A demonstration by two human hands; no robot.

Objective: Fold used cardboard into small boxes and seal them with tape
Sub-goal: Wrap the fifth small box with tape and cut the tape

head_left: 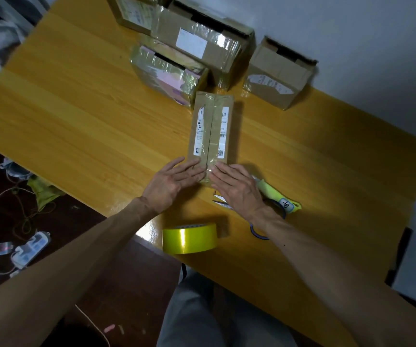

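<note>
Seam tape (pixel 210 156) on the cardboard box (pixel 210 131) is pressed by flat-fingered left hand (pixel 174 182) and right hand (pixel 237 189); tape roll (pixel 189 237) likely needed next.

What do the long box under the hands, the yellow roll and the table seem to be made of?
Long box: brown cardboard, matt, with paper labels and a glossy clear tape strip along its seam. Yellow roll: probably plastic packing tape, shiny, with a bright glare streak. Table: wood or wood-look laminate, lacquered; grain lines and reflections show.

Tape roll (pixel 189 238) lies before narrow box (pixel 210 128); four boxes (pixel 277 76) behind.
</note>
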